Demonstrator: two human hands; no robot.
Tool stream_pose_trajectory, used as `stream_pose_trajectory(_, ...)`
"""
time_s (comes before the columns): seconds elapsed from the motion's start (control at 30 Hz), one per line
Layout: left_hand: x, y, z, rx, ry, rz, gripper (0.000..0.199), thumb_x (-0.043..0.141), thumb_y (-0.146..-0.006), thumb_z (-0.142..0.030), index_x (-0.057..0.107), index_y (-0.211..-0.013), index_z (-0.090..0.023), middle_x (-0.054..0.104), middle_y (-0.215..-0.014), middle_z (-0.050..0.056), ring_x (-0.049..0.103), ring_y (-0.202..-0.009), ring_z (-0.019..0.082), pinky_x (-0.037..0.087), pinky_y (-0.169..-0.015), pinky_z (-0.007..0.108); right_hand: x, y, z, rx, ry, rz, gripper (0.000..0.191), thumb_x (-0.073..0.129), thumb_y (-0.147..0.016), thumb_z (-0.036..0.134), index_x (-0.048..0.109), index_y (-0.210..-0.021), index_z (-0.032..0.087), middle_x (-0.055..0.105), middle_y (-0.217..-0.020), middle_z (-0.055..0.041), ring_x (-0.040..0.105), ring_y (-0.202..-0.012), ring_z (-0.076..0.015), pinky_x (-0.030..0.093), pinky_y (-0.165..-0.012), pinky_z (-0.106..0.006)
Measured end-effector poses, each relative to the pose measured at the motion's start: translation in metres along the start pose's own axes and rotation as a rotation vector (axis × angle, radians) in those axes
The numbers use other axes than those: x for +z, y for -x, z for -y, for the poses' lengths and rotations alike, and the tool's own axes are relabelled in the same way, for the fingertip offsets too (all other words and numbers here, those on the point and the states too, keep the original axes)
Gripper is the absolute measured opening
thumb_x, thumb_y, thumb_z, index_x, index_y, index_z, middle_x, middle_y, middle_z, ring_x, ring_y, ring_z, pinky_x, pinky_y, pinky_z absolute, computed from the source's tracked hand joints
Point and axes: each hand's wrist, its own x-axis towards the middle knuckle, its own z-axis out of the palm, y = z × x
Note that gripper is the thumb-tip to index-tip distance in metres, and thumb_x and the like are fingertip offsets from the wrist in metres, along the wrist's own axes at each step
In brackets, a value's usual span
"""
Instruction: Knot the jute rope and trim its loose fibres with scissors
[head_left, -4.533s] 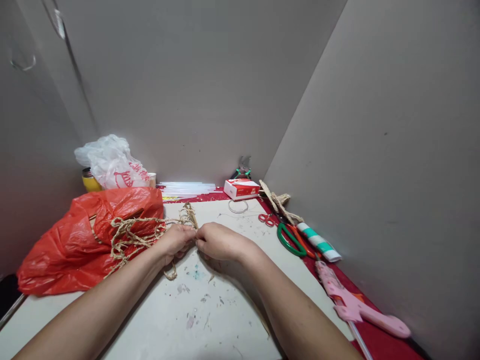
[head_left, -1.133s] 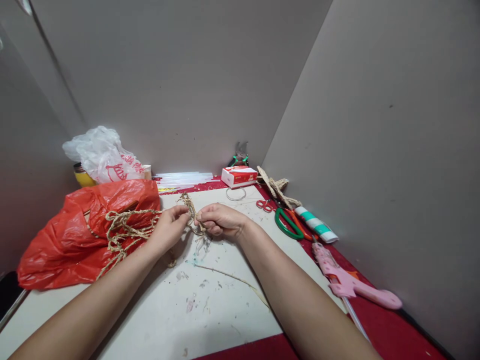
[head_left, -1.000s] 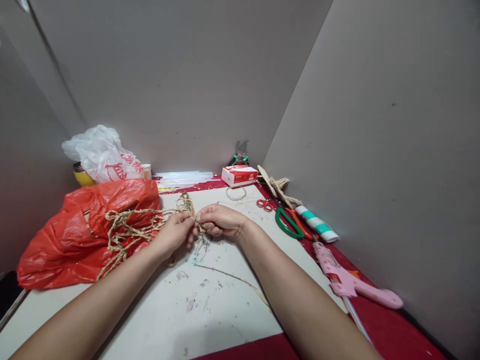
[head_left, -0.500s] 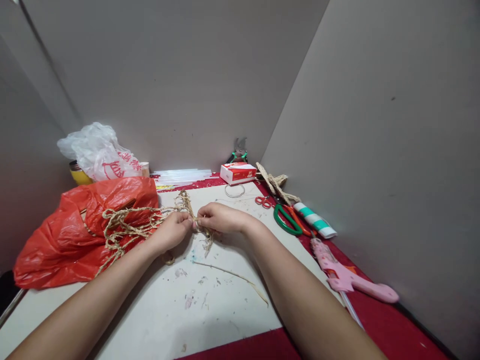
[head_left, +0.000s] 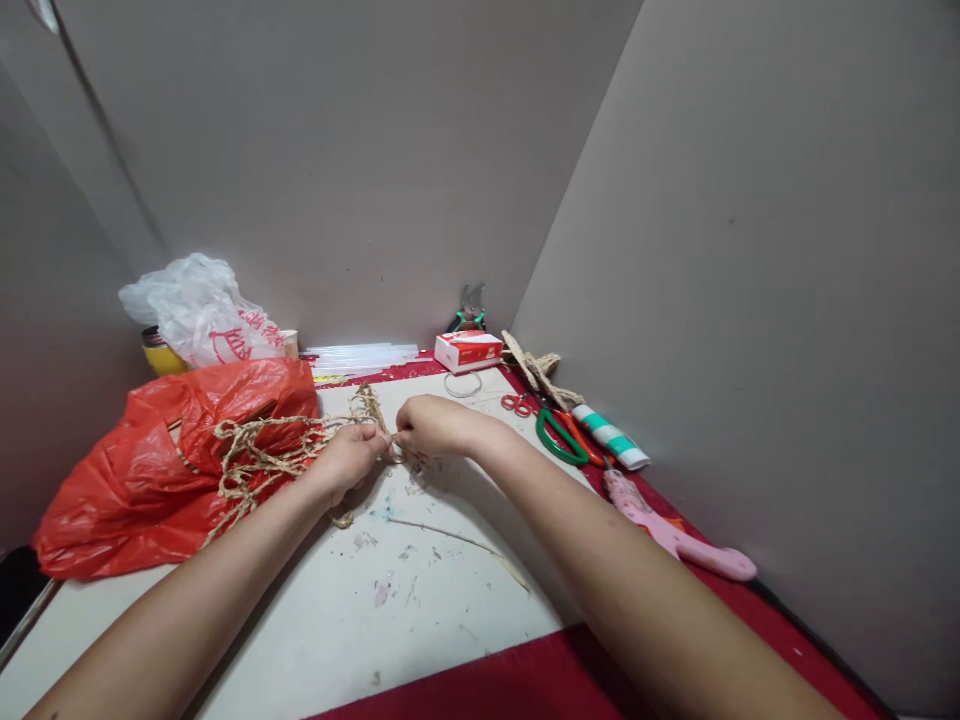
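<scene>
Both hands meet over the white board (head_left: 330, 620), fingertips almost touching. My left hand (head_left: 354, 458) pinches a braided straw cord (head_left: 262, 437), whose tan, tangled lengths trail left onto a red plastic bag (head_left: 142, 470). My right hand (head_left: 431, 425) is closed in a pinch on the same straw work, just right of the left fingertips. Behind the fingers a bundled part of the straw stands up. Exactly which strands each hand grips is partly hidden by the fingers. A loose single straw strand (head_left: 457, 536) lies on the board nearer to me.
A pink glue gun (head_left: 675, 535), green-handled scissors (head_left: 559, 437), small red scissors (head_left: 517, 404) and a striped roll (head_left: 611, 437) line the right side. Along the back are a red-white box (head_left: 469, 351), pliers (head_left: 471, 305), clear sticks (head_left: 360, 356) and a white plastic bag (head_left: 202, 310).
My right hand has risen slightly and turned over more, its fingers pointing down at the straw. The left hand keeps its pinch almost in place. The view has shifted a little.
</scene>
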Motion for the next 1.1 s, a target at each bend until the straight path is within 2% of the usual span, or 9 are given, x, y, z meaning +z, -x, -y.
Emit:
stream_pose_trajectory(0.1,-0.001,0.000,0.001,-0.021,0.099,0.053,0.019,0.056,-0.078,-0.033,0.049,-0.068,-0.020,0.024,-0.040,-0.011,0.015,-0.034,0.005,0.011,-0.034,0.019,0.002,0.009,0.012,0.018,0.000,-0.013,0.029,0.049,-0.083,0.032,0.071,-0.089,0.014,0.071,-0.086,-0.0142,0.063,-0.073,-0.0210,0.038,-0.058,-0.026)
stream_pose_trajectory(0.27,-0.005,-0.002,0.006,-0.076,0.283,0.192,0.030,0.059,-0.075,-0.033,0.037,-0.060,-0.020,0.023,-0.042,-0.011,0.012,-0.035,0.003,0.006,-0.035,0.018,0.032,0.021,0.023,0.133,-0.010,-0.154,0.034,0.041,-0.088,0.029,0.070,-0.098,0.014,0.070,-0.098,-0.0172,0.066,-0.086,-0.0266,0.044,-0.066,-0.030)
stream_pose_trajectory(0.4,-0.005,-0.003,0.007,-0.073,0.307,0.180,0.030,0.063,-0.073,-0.034,0.039,-0.061,-0.020,0.023,-0.041,-0.012,0.013,-0.035,0.003,0.008,-0.036,0.017,0.055,0.025,0.028,0.115,0.038,-0.256,0.033,0.038,-0.088,0.023,0.069,-0.097,0.014,0.071,-0.094,-0.0167,0.067,-0.085,-0.0269,0.046,-0.068,-0.032)
stream_pose_trajectory(0.5,-0.005,-0.004,0.006,-0.045,0.292,0.153,0.024,0.065,-0.071,-0.030,0.044,-0.064,-0.019,0.024,-0.040,-0.012,0.014,-0.035,0.003,0.010,-0.035,0.017,0.060,0.036,0.032,0.099,0.073,-0.231,0.031,0.040,-0.087,0.020,0.069,-0.096,0.012,0.071,-0.092,-0.0175,0.067,-0.082,-0.0264,0.045,-0.065,-0.031)
stream_pose_trajectory(0.63,-0.007,-0.004,0.005,-0.043,0.309,0.184,0.024,0.065,-0.070,-0.029,0.044,-0.065,-0.019,0.023,-0.040,-0.012,0.013,-0.035,0.003,0.008,-0.035,0.017,0.044,0.055,0.025,-0.035,-0.065,-0.116,0.023,0.051,-0.080,0.030,0.070,-0.080,0.016,0.071,-0.081,-0.0114,0.064,-0.072,-0.0227,0.041,-0.059,-0.028)
stream_pose_trajectory(0.7,-0.008,-0.003,0.004,-0.041,0.315,0.195,0.024,0.066,-0.070,-0.028,0.044,-0.065,-0.019,0.023,-0.041,-0.012,0.013,-0.035,0.003,0.008,-0.036,0.017,0.032,0.055,0.015,-0.038,-0.257,-0.234,0.026,0.051,-0.082,0.035,0.068,-0.074,0.017,0.069,-0.072,-0.0064,0.060,-0.065,-0.0170,0.039,-0.056,-0.025)
stream_pose_trajectory(0.8,-0.010,0.000,0.001,-0.039,0.312,0.204,0.025,0.066,-0.069,-0.028,0.044,-0.066,-0.019,0.022,-0.042,-0.012,0.013,-0.035,0.002,0.007,-0.036,0.016,0.023,0.038,0.002,0.116,-0.514,-0.502,0.025,0.047,-0.085,0.030,0.063,-0.073,0.015,0.064,-0.066,-0.0034,0.054,-0.054,-0.0103,0.038,-0.052,-0.021)
stream_pose_trajectory(1.0,-0.015,-0.002,0.002,-0.020,0.248,0.207,0.025,0.065,-0.071,-0.033,0.044,-0.069,-0.019,0.022,-0.043,-0.013,0.012,-0.036,0.002,0.007,-0.036,0.016,0.045,-0.006,0.001,0.091,-0.922,-0.121,0.027,0.047,-0.087,0.028,0.051,-0.063,0.016,0.049,-0.045,0.0034,0.035,-0.032,-0.0058,0.026,-0.035,-0.020)
stream_pose_trajectory(1.1,-0.017,-0.002,0.002,0.010,0.173,0.231,0.024,0.065,-0.072,-0.036,0.049,-0.070,-0.018,0.022,-0.043,-0.013,0.012,-0.036,0.003,0.008,-0.036,0.017,0.057,-0.012,-0.004,0.097,-1.002,-0.046,0.034,0.047,-0.088,0.038,0.050,-0.062,0.016,0.036,-0.038,0.0070,0.028,-0.030,-0.0051,0.020,-0.031,-0.019)
